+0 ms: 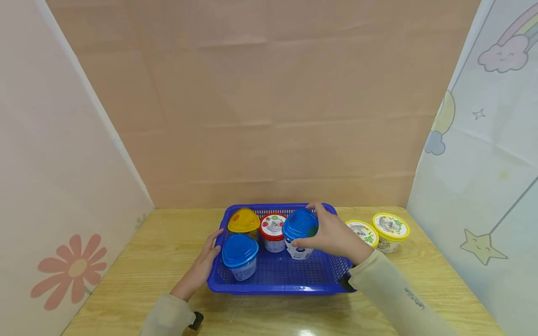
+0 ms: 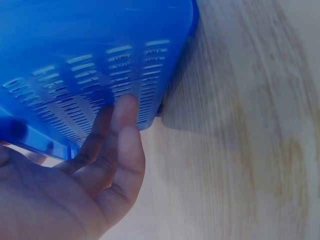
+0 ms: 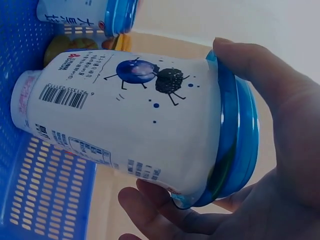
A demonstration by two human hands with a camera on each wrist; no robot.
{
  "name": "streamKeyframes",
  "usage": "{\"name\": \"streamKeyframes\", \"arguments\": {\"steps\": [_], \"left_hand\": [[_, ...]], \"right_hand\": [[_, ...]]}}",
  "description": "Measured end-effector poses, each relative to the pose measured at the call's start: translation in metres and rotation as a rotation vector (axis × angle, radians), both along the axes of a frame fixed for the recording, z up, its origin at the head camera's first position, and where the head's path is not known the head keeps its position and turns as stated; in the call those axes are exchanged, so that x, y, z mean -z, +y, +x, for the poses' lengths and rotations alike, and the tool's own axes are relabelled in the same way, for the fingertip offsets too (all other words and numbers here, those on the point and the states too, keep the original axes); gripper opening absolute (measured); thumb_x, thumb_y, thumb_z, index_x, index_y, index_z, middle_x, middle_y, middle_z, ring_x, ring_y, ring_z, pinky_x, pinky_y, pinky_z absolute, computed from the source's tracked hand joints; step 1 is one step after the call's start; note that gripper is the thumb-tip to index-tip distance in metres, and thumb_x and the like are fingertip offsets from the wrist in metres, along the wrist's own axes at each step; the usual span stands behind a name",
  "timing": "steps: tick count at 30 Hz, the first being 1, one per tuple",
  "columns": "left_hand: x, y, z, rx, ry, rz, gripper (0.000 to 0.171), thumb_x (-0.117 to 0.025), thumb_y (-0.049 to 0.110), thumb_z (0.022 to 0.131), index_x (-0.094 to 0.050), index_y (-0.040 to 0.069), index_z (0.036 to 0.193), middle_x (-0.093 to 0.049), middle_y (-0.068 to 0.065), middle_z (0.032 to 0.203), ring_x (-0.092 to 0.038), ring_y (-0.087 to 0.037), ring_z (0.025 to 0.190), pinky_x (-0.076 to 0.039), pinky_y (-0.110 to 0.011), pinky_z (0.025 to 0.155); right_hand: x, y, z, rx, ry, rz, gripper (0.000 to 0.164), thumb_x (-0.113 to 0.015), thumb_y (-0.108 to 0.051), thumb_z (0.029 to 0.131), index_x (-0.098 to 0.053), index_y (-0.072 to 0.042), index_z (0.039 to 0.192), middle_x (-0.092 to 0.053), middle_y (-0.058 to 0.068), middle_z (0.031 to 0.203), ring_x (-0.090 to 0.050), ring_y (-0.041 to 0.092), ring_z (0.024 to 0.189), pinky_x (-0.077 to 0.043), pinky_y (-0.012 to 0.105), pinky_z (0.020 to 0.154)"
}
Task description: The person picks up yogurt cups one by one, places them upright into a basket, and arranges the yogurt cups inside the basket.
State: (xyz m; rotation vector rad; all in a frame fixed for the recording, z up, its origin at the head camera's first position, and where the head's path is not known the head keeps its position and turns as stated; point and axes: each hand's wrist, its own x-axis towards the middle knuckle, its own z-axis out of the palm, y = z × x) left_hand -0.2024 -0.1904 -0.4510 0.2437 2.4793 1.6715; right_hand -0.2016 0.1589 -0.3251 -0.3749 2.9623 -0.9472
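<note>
My right hand (image 1: 332, 233) holds a white yogurt cup (image 3: 135, 110) by its blue lid (image 1: 300, 224), thumb and fingers on either side. Printed with a cartoon blueberry and blackberry, the cup sits over the right half of the blue plastic basket (image 1: 281, 288). At the basket's left side, my left hand (image 1: 201, 268) grips the rim, several fingers (image 2: 129, 155) resting against the slotted outer wall. Inside the basket are a yellow-lidded cup (image 1: 244, 221), a red-lidded cup (image 1: 273, 228) and another blue-lidded cup (image 1: 240, 254), all upright.
Two yellow-rimmed tubs with white lids, a near one (image 1: 362, 232) and a farther one (image 1: 391, 228), stand on the wooden table (image 1: 138, 280) right of the basket. A tan back wall (image 1: 269, 102) and two printed side panels enclose the table.
</note>
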Motion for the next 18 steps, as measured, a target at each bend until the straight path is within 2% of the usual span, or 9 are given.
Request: {"name": "streamKeyframes", "arguments": {"steps": [3,10,14,18], "left_hand": [[0.001,0.0,0.0,0.002,0.001,0.002,0.047,-0.023,0.032,0.111,-0.016,0.033,0.158,-0.01,-0.018,0.166,-0.023,-0.055,0.144,-0.031,-0.074,0.106],[-0.001,0.0,0.0,0.007,-0.005,0.009,0.047,-0.023,0.032,0.111,-0.017,0.032,0.158,-0.009,-0.017,0.166,-0.021,-0.054,0.145,-0.028,-0.074,0.107],[-0.002,0.0,0.001,0.009,-0.009,0.019,0.047,-0.024,0.032,0.111,-0.017,0.032,0.158,-0.011,-0.018,0.165,-0.025,-0.055,0.143,-0.033,-0.073,0.105],[-0.003,0.001,0.002,0.006,-0.013,0.021,0.047,-0.024,0.032,0.111,-0.017,0.032,0.158,-0.012,-0.018,0.165,-0.026,-0.055,0.143,-0.034,-0.072,0.105]], "right_hand": [[0.003,-0.008,-0.003,-0.009,-0.019,0.017,0.101,-0.087,-0.059,0.065,-0.039,-0.013,0.142,-0.059,0.017,0.131,-0.061,0.037,0.115,-0.057,0.054,0.086],[0.009,-0.023,-0.009,-0.046,-0.052,0.011,0.099,-0.089,-0.058,0.064,-0.042,-0.017,0.141,-0.061,0.012,0.128,-0.059,0.032,0.115,-0.057,0.05,0.088],[0.013,-0.029,-0.011,-0.061,-0.07,-0.003,0.097,-0.09,-0.055,0.064,-0.043,-0.019,0.141,-0.06,0.01,0.129,-0.059,0.03,0.115,-0.057,0.048,0.089],[0.015,-0.032,-0.013,-0.071,-0.078,-0.003,0.096,-0.09,-0.054,0.064,-0.044,-0.019,0.14,-0.061,0.008,0.127,-0.06,0.028,0.113,-0.057,0.047,0.089]]}}
